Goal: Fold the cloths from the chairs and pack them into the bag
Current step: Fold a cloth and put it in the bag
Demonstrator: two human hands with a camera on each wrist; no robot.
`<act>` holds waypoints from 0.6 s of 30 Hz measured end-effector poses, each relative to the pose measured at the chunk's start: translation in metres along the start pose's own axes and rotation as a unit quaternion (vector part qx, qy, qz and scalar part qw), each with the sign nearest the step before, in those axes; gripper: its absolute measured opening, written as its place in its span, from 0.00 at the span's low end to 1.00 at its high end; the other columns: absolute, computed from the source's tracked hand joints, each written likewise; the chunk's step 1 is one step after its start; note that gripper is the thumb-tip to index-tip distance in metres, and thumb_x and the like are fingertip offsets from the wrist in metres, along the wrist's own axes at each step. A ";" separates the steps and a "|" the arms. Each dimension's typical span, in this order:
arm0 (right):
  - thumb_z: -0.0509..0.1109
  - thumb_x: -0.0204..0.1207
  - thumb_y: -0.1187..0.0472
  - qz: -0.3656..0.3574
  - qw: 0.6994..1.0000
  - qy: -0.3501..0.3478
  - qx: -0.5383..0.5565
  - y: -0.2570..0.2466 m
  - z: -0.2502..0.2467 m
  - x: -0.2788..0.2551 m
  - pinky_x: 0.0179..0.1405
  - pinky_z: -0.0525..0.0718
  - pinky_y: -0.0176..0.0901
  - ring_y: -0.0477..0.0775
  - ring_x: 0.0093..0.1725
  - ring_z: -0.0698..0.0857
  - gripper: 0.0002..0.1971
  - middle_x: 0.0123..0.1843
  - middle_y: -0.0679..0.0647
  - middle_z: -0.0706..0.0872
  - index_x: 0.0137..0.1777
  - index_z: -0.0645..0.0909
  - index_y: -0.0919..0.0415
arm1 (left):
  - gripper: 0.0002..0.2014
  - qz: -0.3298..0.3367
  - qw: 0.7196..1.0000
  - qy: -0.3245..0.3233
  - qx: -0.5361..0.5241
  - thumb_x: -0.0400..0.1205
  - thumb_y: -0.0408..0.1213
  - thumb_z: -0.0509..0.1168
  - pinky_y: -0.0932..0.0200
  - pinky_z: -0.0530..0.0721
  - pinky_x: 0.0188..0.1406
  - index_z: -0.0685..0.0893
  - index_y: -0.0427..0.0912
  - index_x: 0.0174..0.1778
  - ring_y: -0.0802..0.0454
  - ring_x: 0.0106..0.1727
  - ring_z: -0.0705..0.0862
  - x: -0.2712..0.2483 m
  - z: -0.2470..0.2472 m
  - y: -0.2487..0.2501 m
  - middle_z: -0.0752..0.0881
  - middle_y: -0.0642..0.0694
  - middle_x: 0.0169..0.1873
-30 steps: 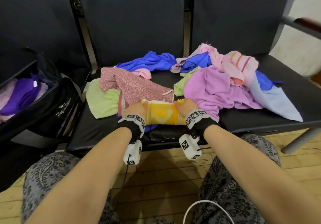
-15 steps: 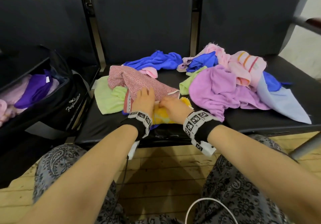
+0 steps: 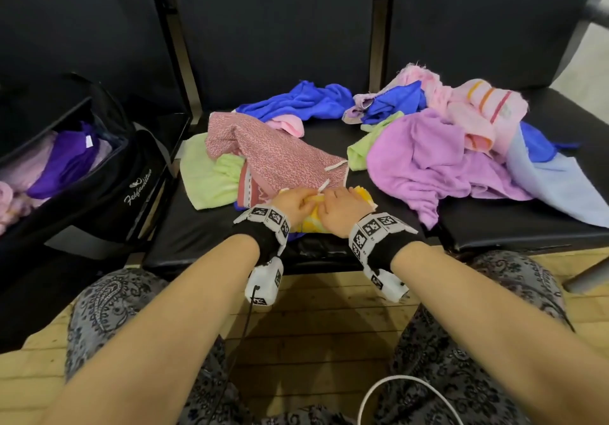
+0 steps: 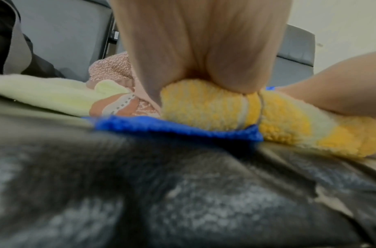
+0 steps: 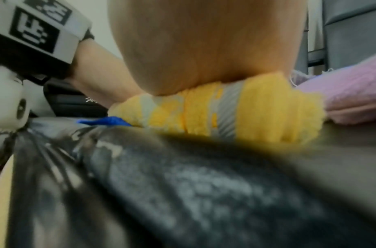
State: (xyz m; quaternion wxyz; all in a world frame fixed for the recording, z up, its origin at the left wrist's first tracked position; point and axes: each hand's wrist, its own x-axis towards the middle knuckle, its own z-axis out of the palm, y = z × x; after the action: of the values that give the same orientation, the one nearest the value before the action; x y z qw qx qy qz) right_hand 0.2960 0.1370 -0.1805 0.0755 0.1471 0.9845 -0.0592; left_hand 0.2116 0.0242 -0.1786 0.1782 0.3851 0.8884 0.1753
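Note:
A yellow cloth point(image 3: 309, 223) with pale stripes lies bunched at the front of the middle chair seat point(image 3: 204, 227), partly on a blue cloth point(image 4: 172, 127). My left hand point(image 3: 294, 205) and right hand point(image 3: 340, 208) sit close together on top of it, with curled fingers gripping its upper layer. In the left wrist view the left hand point(image 4: 203, 42) bears down on the yellow cloth point(image 4: 214, 107). In the right wrist view the right hand point(image 5: 203, 42) does the same to the yellow cloth point(image 5: 257, 107). The open black bag point(image 3: 131, 177) stands on the left chair.
Folded purple and pink cloths point(image 3: 66, 157) lie in the bag. Loose on the seats are a speckled pink cloth point(image 3: 273, 154), a light green one point(image 3: 204, 177), a blue one point(image 3: 296, 101), a lilac one point(image 3: 428, 154), a striped pink towel point(image 3: 487, 108) and a pale blue one point(image 3: 553, 187).
My hands have come together from the two ends of the yellow cloth to its middle. From lying flat on it, their fingers have curled.

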 end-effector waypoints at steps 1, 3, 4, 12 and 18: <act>0.35 0.81 0.49 0.003 1.000 0.007 -0.001 0.001 0.004 0.003 0.77 0.58 0.53 0.62 0.77 0.66 0.33 0.76 0.65 0.71 0.77 0.64 0.68 | 0.21 -0.010 1.000 -0.008 -0.006 0.87 0.40 0.56 0.57 0.70 0.69 0.71 0.42 0.76 0.43 0.71 0.74 0.001 0.001 -0.001 0.76 0.39 0.71; 0.44 0.85 0.51 0.014 1.000 -0.014 0.015 0.003 0.005 0.006 0.81 0.51 0.55 0.64 0.81 0.58 0.28 0.80 0.65 0.65 0.80 0.60 0.65 | 0.22 -0.026 0.999 -0.015 -0.026 0.86 0.40 0.57 0.56 0.69 0.71 0.70 0.42 0.77 0.42 0.73 0.73 0.002 0.001 0.000 0.75 0.39 0.72; 0.45 0.85 0.51 0.022 0.999 -0.025 0.028 0.002 0.005 0.005 0.82 0.48 0.56 0.65 0.83 0.54 0.28 0.81 0.65 0.63 0.81 0.59 0.64 | 0.22 -0.034 0.999 -0.014 -0.038 0.86 0.40 0.58 0.54 0.69 0.72 0.71 0.42 0.76 0.42 0.73 0.72 0.001 0.000 0.001 0.75 0.39 0.72; 0.48 0.82 0.49 0.079 0.994 0.001 0.076 0.002 0.013 0.002 0.80 0.43 0.69 0.65 0.84 0.46 0.27 0.83 0.64 0.58 0.81 0.59 0.51 | 0.38 -0.238 0.966 0.061 -0.078 0.76 0.60 0.66 0.44 0.66 0.73 0.63 0.47 0.78 0.34 0.75 0.66 0.000 0.007 -0.003 0.58 0.39 0.77; 0.48 0.83 0.51 0.084 0.988 0.020 0.125 0.003 0.016 0.001 0.80 0.43 0.65 0.62 0.84 0.49 0.25 0.82 0.62 0.63 0.80 0.61 0.52 | 0.34 -0.316 0.932 0.106 -0.141 0.82 0.55 0.59 0.49 0.70 0.68 0.63 0.36 0.77 0.35 0.72 0.72 0.004 0.002 0.009 0.66 0.35 0.76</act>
State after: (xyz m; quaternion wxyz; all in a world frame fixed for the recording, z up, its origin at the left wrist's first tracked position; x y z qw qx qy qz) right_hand 0.2983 0.1379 -0.1967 0.0411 0.2389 0.9548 -0.1718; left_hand 0.2152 0.0336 -0.1772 0.1812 0.0346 0.9442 0.2729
